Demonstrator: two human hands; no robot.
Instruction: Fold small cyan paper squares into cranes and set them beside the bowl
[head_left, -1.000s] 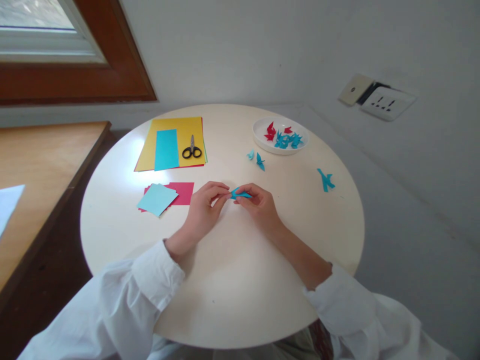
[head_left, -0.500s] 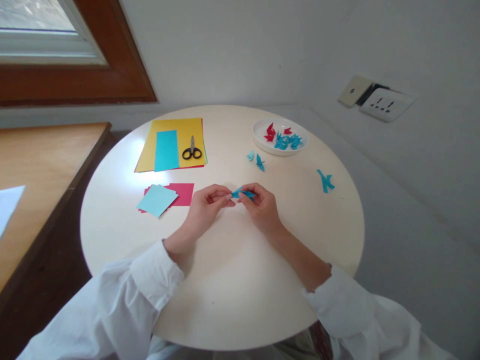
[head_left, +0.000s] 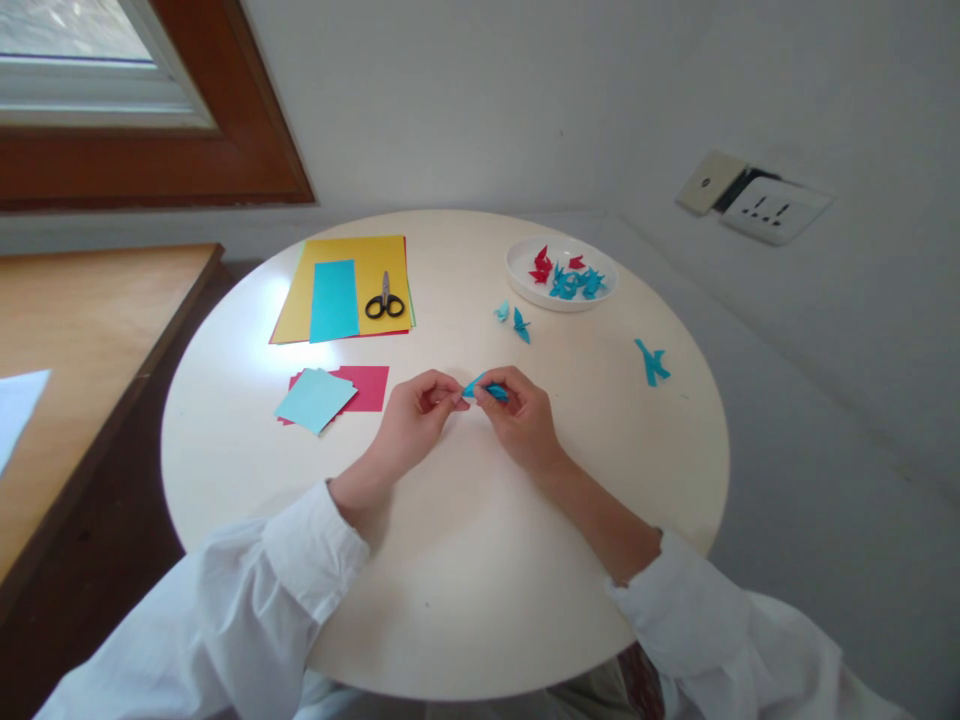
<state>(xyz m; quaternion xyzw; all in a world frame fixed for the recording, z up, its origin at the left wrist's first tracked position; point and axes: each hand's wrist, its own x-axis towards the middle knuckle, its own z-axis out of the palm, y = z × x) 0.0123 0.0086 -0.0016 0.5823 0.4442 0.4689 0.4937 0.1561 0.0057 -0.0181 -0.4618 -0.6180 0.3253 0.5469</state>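
Both my hands meet at the middle of the round white table, pinching a small folded piece of blue paper. My left hand grips its left tip with fingers curled. My right hand holds the rest between thumb and fingers. Much of the paper is hidden by my fingers. To the left lie a light blue square over a red sheet.
At the back left a yellow sheet carries a blue strip and black scissors. A white dish holds several red and blue folded pieces. Loose blue folded bits lie near it and to the right. A wooden bench stands left.
My hands have drawn slightly closer together on the blue paper, and the right fingers have curled further over it. Everything else on the table has stayed put.
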